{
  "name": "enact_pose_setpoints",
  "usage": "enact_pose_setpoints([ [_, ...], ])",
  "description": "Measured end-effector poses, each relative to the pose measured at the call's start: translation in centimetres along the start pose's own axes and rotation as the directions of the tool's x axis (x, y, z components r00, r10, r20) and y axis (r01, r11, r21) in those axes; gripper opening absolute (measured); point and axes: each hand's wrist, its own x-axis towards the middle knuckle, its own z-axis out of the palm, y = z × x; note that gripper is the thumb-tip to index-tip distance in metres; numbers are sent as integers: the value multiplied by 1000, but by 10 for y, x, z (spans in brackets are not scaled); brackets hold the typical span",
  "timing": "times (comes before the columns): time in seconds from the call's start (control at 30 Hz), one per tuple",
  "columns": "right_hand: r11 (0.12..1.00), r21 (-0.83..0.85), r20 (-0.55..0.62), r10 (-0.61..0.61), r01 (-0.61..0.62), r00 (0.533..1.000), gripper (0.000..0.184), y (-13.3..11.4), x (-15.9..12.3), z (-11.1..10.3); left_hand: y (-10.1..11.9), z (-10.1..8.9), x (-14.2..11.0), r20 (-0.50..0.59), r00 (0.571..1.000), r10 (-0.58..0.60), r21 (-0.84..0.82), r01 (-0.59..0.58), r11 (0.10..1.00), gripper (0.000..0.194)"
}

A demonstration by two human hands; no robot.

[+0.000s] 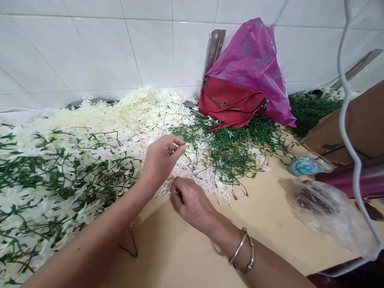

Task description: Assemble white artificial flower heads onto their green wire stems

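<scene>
My left hand (pixel 162 160) is above the middle of the table, thumb and forefinger pinched together at the near side of the green stems (pixel 237 154). Whatever is between those fingertips is too small to make out. Just below and to the right, my right hand (pixel 192 202) is closed with its fingers curled down, so what it grips, if anything, is hidden. Thin pale sticks (pixel 214 182) lie spread under and beyond both hands. Loose cream-white artificial petals (pixel 144 106) are heaped behind them. Finished-looking white flowers on green stems (pixel 60 168) are piled at the left.
Against the tiled wall stand a red handbag (pixel 231 102) and a purple plastic bag (pixel 255 60). At right are a cardboard box (pixel 351 120), a clear plastic bag (pixel 330 212), a blue-patterned item (pixel 304 166) and a hanging white cable (pixel 345 124). One stem (pixel 132 244) lies on the tabletop (pixel 168 248).
</scene>
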Motion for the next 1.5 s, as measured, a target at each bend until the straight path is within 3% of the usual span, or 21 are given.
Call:
enact_pose_setpoints([
  [0.07, 1000, 0, -6, 15, -15, 1000, 21, -1, 0, -2, 1, -18, -20, -24, 998, -57, -130, 54, 990, 4],
  [0.17, 999, -9, -46, 31, -31, 998, 16, -1, 2, -6, -3, -38, -53, -10, 999, -51, -153, 49, 987, 6],
  [0.23, 997, -3, -69, 76, -76, 995, 16, -2, 4, -9, -9, -45, -72, -14, 997, -74, -104, 72, 992, 10],
  [0.33, 984, 52, -133, 178, -173, 975, 13, -2, 6, -14, -17, -47, -91, 27, 985, -171, -165, 173, 971, 12],
  [0.47, 945, 236, -223, 280, -227, 934, 7, 0, 8, -17, -20, -44, -95, 139, 945, -297, -433, 327, 840, 14],
  [0.6, 845, 487, -244, 374, -221, 895, 11, 1, 12, -19, -20, -46, -93, 249, 919, -306, -609, 395, 688, 18],
  [0.7, 777, 591, -253, 436, -219, 864, 16, 3, 16, -21, -21, -49, -95, 297, 914, -275, -631, 404, 663, 25],
  [0.87, 646, 718, -133, 494, -260, 859, 22, 7, 17, -23, -21, -45, -97, 243, 892, -382, -641, 443, 627, 20],
  [0.97, 600, 760, -88, 476, -250, 875, 25, 6, 15, -24, -21, -38, -98, 228, 885, -407, -672, 445, 591, 25],
  [1.07, 615, 749, -39, 414, -248, 909, 26, 2, 14, -25, -20, -37, -97, 195, 897, -397, -654, 420, 629, 23],
  [1.2, 627, 741, -38, 395, -239, 918, 25, -2, 12, -24, -3, -58, -81, 174, 917, -360, -616, 387, 686, 23],
  [1.37, 611, 762, -61, 399, -216, 915, 21, -5, 11, -26, 40, -98, -63, 153, 931, -332, -452, 365, 814, 22],
  [1.43, 605, 770, -72, 396, -201, 915, 21, -4, 11, -26, 56, -96, -78, 99, 925, -368, -445, 372, 815, 20],
  [1.5, 603, 773, -103, 424, -196, 900, 24, -2, 12, -27, 64, -77, -107, 63, 914, -402, -520, 374, 768, 21],
])
